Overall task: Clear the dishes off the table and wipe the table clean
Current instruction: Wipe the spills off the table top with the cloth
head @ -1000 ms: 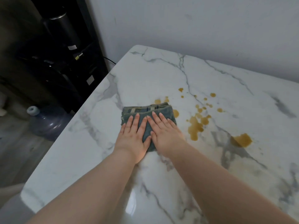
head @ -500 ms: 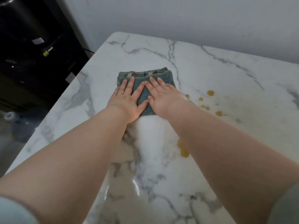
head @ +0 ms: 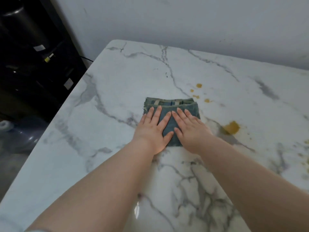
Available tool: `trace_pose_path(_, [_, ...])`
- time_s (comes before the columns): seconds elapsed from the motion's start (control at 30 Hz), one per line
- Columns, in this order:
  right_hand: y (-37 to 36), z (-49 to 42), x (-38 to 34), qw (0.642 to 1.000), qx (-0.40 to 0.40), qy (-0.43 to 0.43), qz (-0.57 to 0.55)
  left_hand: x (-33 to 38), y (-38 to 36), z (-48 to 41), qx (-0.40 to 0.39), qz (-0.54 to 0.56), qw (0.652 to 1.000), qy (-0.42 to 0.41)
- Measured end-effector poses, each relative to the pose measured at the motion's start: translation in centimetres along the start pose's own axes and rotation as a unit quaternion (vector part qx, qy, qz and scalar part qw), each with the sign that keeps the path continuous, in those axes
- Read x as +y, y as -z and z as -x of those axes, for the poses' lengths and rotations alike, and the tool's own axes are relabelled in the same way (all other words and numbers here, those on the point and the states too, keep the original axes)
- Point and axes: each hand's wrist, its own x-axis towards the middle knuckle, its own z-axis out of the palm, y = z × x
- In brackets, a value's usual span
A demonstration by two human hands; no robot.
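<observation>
A folded blue-green cloth point(head: 168, 104) lies flat on the white marble table point(head: 103, 124). My left hand point(head: 150, 129) and my right hand point(head: 190, 129) press down on it side by side, fingers straight and pointing away from me. Yellow-brown spill spots point(head: 199, 85) dot the table to the right of the cloth, and a bigger yellow-brown blot point(head: 231, 127) sits just right of my right hand. No dishes are in view.
A grey wall point(head: 184, 22) runs along the table's far edge. Dark black equipment point(head: 33, 52) stands off the left edge, with a large water bottle point(head: 15, 131) on the floor below it. Faint yellow smears point(head: 306, 158) mark the table's right side.
Both hands pushed the cloth away across the spill, then drew it back toward me. Several yellow spots near the middle are gone; the spots to the right remain.
</observation>
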Motion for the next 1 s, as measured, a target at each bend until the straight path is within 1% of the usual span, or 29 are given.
trace_pose_path(0.13, [-2.7, 7.8, -2.3, 0.999, 0.003, -0.037, -0.011, 2.3, -2.1, 6.8, 0.003, 0.015, 0.999, -0.040])
trace_pose_path(0.23, [-4.5, 11.7, -4.3, 0.998, -0.003, -0.058, -0.019, 2.9, -3.6, 10.8, -0.002, 0.009, 0.998, -0.056])
trace_pose_path(0.33, [-5.9, 14.4, -6.1, 0.998, -0.013, -0.064, -0.025, 3.0, -4.4, 14.1, -0.003, 0.006, 0.997, -0.079])
trace_pose_path(0.47, [-6.9, 15.2, -6.5, 0.998, -0.002, -0.065, -0.025, 2.8, -4.5, 15.0, 0.006, 0.028, 0.996, -0.080])
trace_pose_path(0.7, [-5.7, 12.3, -4.7, 0.998, 0.032, -0.048, -0.022, 2.8, -4.1, 11.5, 0.034, 0.044, 0.997, -0.056])
trace_pose_path(0.87, [-2.8, 5.8, -1.7, 0.998, 0.059, -0.015, -0.010, 1.9, -2.3, 4.9, 0.049, 0.043, 0.998, -0.015])
trace_pose_path(1.0, [0.2, -1.0, 1.0, 0.997, 0.071, 0.016, -0.012, 0.5, 0.1, -1.7, 0.039, 0.032, 0.998, 0.023])
